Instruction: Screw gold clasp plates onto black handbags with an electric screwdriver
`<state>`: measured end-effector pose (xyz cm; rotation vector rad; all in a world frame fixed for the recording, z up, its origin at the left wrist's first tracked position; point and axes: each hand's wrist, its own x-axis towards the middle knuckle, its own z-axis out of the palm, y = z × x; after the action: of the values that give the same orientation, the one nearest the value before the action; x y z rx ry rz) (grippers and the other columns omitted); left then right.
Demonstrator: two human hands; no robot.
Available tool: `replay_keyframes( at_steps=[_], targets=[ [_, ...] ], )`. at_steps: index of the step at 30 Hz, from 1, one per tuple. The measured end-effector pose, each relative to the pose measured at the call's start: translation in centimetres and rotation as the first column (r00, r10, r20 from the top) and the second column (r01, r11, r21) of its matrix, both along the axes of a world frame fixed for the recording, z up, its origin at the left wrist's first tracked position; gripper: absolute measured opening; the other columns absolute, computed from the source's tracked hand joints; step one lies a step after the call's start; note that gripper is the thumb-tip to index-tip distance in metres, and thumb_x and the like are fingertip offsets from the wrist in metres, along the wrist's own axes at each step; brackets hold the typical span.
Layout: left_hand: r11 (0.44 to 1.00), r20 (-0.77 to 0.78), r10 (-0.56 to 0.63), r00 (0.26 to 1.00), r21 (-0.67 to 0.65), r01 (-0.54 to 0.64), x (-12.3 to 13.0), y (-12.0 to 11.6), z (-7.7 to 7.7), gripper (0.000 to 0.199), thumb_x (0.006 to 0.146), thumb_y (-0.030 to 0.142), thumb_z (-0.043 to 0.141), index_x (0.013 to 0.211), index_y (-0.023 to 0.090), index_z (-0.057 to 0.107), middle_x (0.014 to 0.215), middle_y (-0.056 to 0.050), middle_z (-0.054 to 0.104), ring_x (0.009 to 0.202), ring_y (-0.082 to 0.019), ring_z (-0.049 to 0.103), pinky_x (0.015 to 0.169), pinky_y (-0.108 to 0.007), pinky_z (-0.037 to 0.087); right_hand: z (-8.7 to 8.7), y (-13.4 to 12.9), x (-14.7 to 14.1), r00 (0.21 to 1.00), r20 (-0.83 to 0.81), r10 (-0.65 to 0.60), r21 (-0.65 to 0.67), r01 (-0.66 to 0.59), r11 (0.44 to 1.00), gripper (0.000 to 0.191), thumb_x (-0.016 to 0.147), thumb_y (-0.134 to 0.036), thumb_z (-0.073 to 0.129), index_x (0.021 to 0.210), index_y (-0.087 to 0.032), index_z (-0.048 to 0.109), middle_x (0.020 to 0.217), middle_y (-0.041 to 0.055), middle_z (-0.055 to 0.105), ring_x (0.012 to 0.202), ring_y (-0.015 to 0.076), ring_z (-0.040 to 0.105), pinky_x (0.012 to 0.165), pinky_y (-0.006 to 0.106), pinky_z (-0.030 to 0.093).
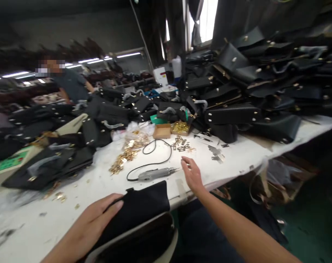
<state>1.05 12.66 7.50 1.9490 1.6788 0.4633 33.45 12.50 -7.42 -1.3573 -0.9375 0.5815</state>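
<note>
My left hand (96, 221) grips the upper left edge of a black bag (144, 206) at the table's front edge, thumb over the material. The bag's opening faces me. My right hand (192, 173) is over the table edge to the right of the bag, fingers apart and slightly curled, with nothing in it. Just left of its fingertips lies a grey corded electric screwdriver (157, 174), its tip pointing right. Beyond it are small metal frames (181, 143) and a heap of gold metal pieces (124, 159).
A cardboard box (162, 130) stands beside a box of gold parts (181, 127). Black bags (231, 113) are piled along the back and right. More bags (53, 157) lie left. A person (70, 84) stands at the back left. Metal plates (217, 153) lie on the white table (237, 160).
</note>
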Motion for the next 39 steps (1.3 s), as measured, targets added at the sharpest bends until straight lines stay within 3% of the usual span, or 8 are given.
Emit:
replay_keyframes(
  at_steps=[4, 9, 15, 23, 26, 30, 34, 39],
  targets=[
    [0.937, 0.164, -0.21, 0.964, -0.249, 0.246, 0.4, -1.4, 0.0, 0.043, 0.093, 0.06, 0.052, 0.109, 0.026, 0.074, 0.102, 0.0, 0.075, 0.1, -0.026, 0.067, 0.09, -0.033, 0.053, 4.4, -2.5, -1.7, 0.955, 0.132, 0.264, 0.098, -0.278, 0.956, 0.031, 0.099, -0.043, 0.054, 0.114, -0.021, 0.07, 0.115, 0.0098, 0.068, 0.106, 0.0229, 0.063, 0.09, 0.036, 0.051],
    [0.916, 0.226, -0.281, 0.933, -0.226, 0.331, 2.4, -2.5, -1.2, 0.039, 0.097, 0.05, 0.047, 0.098, 0.019, 0.07, 0.097, -0.002, 0.072, 0.093, -0.022, 0.064, 0.086, -0.031, 0.049, 8.1, -4.0, -6.1, 0.744, 0.381, 0.548, 0.116, -0.627, 0.77, 0.022, 0.093, -0.031, 0.067, 0.115, -0.025, 0.07, 0.103, 0.0049, 0.07, 0.093, 0.0193, 0.065, 0.083, 0.031, 0.051],
    [0.936, 0.139, -0.311, 0.94, -0.128, 0.328, 1.9, -4.5, -4.5, 0.027, 0.096, 0.036, 0.049, 0.089, 0.019, 0.069, 0.09, 0.0, 0.072, 0.086, -0.019, 0.063, 0.078, -0.027, 0.045, 6.2, -3.9, -9.0, 0.616, 0.452, 0.645, -0.037, -0.71, 0.704, 0.011, 0.093, -0.02, 0.063, 0.088, -0.024, 0.073, 0.082, -0.0001, 0.07, 0.076, 0.0157, 0.065, 0.07, 0.027, 0.045],
    [0.938, -0.293, -0.311, 0.904, 0.056, 0.341, 2.4, -6.0, -6.0, 0.02, 0.094, 0.022, 0.052, 0.103, 0.026, 0.069, 0.106, -0.002, 0.075, 0.099, -0.025, 0.067, 0.088, -0.036, 0.045, 2.7, -5.1, -9.7, 0.7, 0.359, 0.618, -0.03, -0.653, 0.757, 0.016, 0.093, -0.034, 0.067, 0.082, -0.024, 0.073, 0.076, -0.0005, 0.071, 0.07, 0.0154, 0.066, 0.066, 0.023, 0.047],
    [0.925, -0.371, -0.301, 0.878, 0.108, 0.363, 3.4, -6.1, -6.1, 0.027, 0.092, 0.016, 0.05, 0.11, 0.025, 0.067, 0.113, -0.005, 0.074, 0.103, -0.027, 0.066, 0.09, -0.04, 0.046, 2.6, -5.1, -10.1, 0.695, 0.397, 0.599, 0.01, -0.656, 0.755, 0.017, 0.095, -0.035, 0.064, 0.084, -0.025, 0.073, 0.077, -0.0009, 0.071, 0.07, 0.0146, 0.066, 0.066, 0.022, 0.047],
    [0.936, -0.265, -0.315, 0.912, 0.074, 0.345, 4.0, -6.2, -5.4, 0.019, 0.091, 0.022, 0.054, 0.101, 0.025, 0.07, 0.102, -0.004, 0.077, 0.094, -0.026, 0.07, 0.082, -0.035, 0.048, 4.7, -5.1, -10.2, 0.643, 0.458, 0.614, -0.035, -0.677, 0.735, 0.016, 0.094, -0.034, 0.064, 0.086, -0.026, 0.074, 0.077, -0.0006, 0.072, 0.069, 0.0148, 0.066, 0.067, 0.023, 0.046],
    [0.933, 0.045, -0.354, 0.934, -0.05, 0.356, 3.3, -6.5, -3.2, 0.016, 0.091, 0.032, 0.059, 0.086, 0.024, 0.072, 0.082, 0.002, 0.073, 0.077, -0.018, 0.064, 0.069, -0.026, 0.043, 8.8, -5.4, -10.1, 0.62, 0.319, 0.717, -0.198, -0.696, 0.69, 0.017, 0.089, -0.034, 0.068, 0.077, -0.023, 0.071, 0.071, -0.0008, 0.068, 0.069, 0.0151, 0.062, 0.064, 0.023, 0.044],
    [0.813, 0.265, -0.387, 0.883, -0.353, 0.462, 2.7, -5.3, -3.0, 0.021, 0.085, 0.031, 0.059, 0.068, 0.018, 0.062, 0.059, 0.006, 0.049, 0.057, -0.011, 0.042, 0.052, -0.024, 0.029, 10.2, -4.3, -10.2, 0.52, -0.186, 0.834, -0.319, -0.835, 0.449, 0.013, 0.083, -0.03, 0.067, 0.078, -0.019, 0.064, 0.063, -0.0035, 0.059, 0.054, 0.0118, 0.053, 0.051, 0.022, 0.041]
  ],
)
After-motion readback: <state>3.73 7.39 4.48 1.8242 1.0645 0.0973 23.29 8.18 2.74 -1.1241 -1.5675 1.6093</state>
